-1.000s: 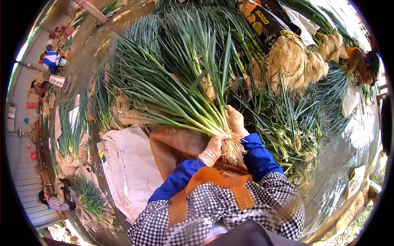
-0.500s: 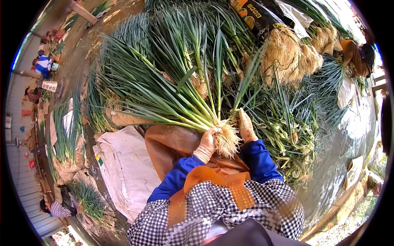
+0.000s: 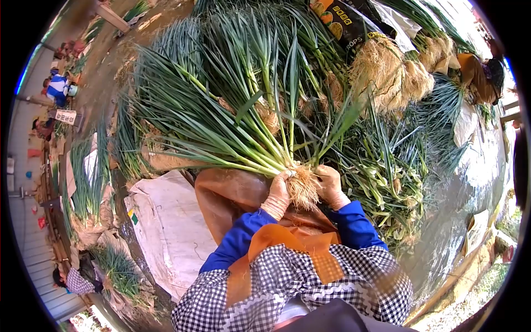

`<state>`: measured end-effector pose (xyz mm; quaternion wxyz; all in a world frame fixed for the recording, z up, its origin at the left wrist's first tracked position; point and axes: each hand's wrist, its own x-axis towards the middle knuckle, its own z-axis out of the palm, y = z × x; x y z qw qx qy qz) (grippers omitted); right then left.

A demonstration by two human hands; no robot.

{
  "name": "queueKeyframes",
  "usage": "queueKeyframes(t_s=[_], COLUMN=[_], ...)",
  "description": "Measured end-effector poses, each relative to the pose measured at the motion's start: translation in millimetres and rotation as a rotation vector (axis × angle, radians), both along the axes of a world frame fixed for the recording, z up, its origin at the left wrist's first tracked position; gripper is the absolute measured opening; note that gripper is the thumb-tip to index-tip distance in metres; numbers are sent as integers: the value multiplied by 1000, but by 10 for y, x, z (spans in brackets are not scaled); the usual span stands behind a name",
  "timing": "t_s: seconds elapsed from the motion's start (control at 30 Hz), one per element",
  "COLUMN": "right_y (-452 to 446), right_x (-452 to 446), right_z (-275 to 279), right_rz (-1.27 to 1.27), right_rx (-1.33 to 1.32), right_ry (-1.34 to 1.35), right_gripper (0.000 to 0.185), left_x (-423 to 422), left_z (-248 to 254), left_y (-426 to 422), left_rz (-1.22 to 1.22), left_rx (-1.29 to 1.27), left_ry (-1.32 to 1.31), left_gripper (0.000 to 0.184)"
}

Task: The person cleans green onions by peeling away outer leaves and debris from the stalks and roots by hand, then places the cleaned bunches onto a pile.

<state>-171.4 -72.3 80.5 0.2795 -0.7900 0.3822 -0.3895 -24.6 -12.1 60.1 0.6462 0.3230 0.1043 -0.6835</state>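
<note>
My left hand [image 3: 278, 193] is wrapped round the lower stems of a bunch of green onions [image 3: 260, 146], whose leaves fan out up and to the left. Pale stringy roots [image 3: 303, 187] hang from the bunch between my hands. My right hand [image 3: 330, 183] is closed in a pinch just right of the roots, on the base of a separate green stalk [image 3: 336, 130] that leans up to the right. Under the bunch lies a brown apron [image 3: 227, 191].
More green onions [image 3: 193, 50] are piled ahead, with bundled roots [image 3: 381, 74] beside a black printed bag [image 3: 340, 22]. Loose leaves [image 3: 387, 182] lie at the right, a white sack [image 3: 171, 227] at the left. Other people [image 3: 80, 281] are at the far left.
My right hand has moved down and in toward the roots. The stalk at its fingers has separated from the bunch and leans to the right.
</note>
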Motion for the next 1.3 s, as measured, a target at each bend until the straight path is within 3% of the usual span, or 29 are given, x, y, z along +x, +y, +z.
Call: queueKeyframes(t_s=[0.07, 0.1, 0.13, 0.17, 0.2, 0.23, 0.27, 0.33, 0.4, 0.47, 0.53, 0.63, 0.67, 0.73, 0.77, 0.8, 0.87, 0.9, 0.93, 0.97, 1.03, 1.07, 1.1, 1.13, 1.17, 1.2, 1.23, 1.27, 1.3], right_y=[62, 121, 178, 158, 96, -69, -210, -330, -374, -452, -603, -567, -464, -328, -201, -129, -188, -302, -458, -485, -641, -665, -650, -653, -657, -757, -798, -814, -760], right_x=[-161, -257, -363, -553, -783, -1044, -1307, -1364, -546, 5, 361, 532, 521, 315, 225, 64, -375, -708, -1144, -1162, -1123, -793, -461, -194, 47, 278, 399, 495, 638], right_z=[116, 258, 252, 272, 333, 206, 56, -164, 317, 373, 247, -59, -38, -147, 202, 338, 449, 269, -129, -198, -245, -114, 63, 106, 230, -28, -332, -514, -365], right_rz=[122, 249, 280, 289, 90, -85, -89, -11, -230, -220, -162, -148, -190, -181, -216, -216, -456, -549, -545, -558, -215, -215, -196, -5, 78, 138, 151, 162, 60], right_rx=[16, 58, 39, 305, 615, 583, 613, 446, 511, 495, 447, 396, 351, 594, 926, 850, 822, 875, 714, 711, 524, 535, 736, 994, 1147, 1410, 1397, 1389, 1425], right_ry=[226, 261, 161, 309, 384, 771, 1200, 1299, 790, 519, 657, 656, 532, -50, -349, -513, -633, -539, 111, 110, 1239, 847, 428, -124, -378, -739, -868, -993, -1076], right_gripper=[28, 38, 33, 22, 23, 37, 47, 44, 49, 48, 44, 38, 34, 29, 27, 26, 26, 31, 39, 39, 54, 53, 53, 58, 58, 51, 46, 42, 40], left_x=[28, 65, 68, 67, 104, 133, 134, 106, 74, 60, 52, 57, 63, 87, 104, 114, 137, 149, 161, 160, 132, 134, 127, 120, 119, 119, 136, 254, 236], left_z=[-25, -64, -110, 51, -34, -206, -319, -328, -204, -57, -191, -165, -201, -174, -212, -250, -284, -289, -264, -206, 83, 113, 207, 293, 310, 326, 334, -170, -102], left_y=[3, -24, -28, -59, -47, -40, -26, -45, -12, -13, 9, -39, -30, -47, -49, -36, -29, -29, -44, -43, -68, -69, -60, -48, -51, -65, -64, 15, 11], left_rz=[25, 51, 84, 123, 123, 110, 94, 102, 32, -46, -33, 18, 45, 73, 100, 126, 120, 117, 105, 90, 94, 106, 94, 83, 86, 74, 66, -28, -41], left_rx=[40, 46, 56, 50, 51, 7, -34, -8, -49, -132, -175, -143, -115, -54, -33, -11, -13, -20, -25, -61, -122, -169, -171, -172, -176, -178, -178, -191, -105], left_ry=[-25, 19, 69, -29, -32, -20, -4, -11, -41, -155, -213, -275, -283, -226, -190, -155, -113, -72, -69, -55, 1, 39, 54, 67, 60, 92, 122, 140, 88], left_gripper=[36, 36, 36, 20, 20, 27, 34, 36, 39, 43, 42, 40, 39, 33, 33, 33, 34, 35, 35, 36, 30, 34, 34, 33, 33, 32, 31, 27, 25])
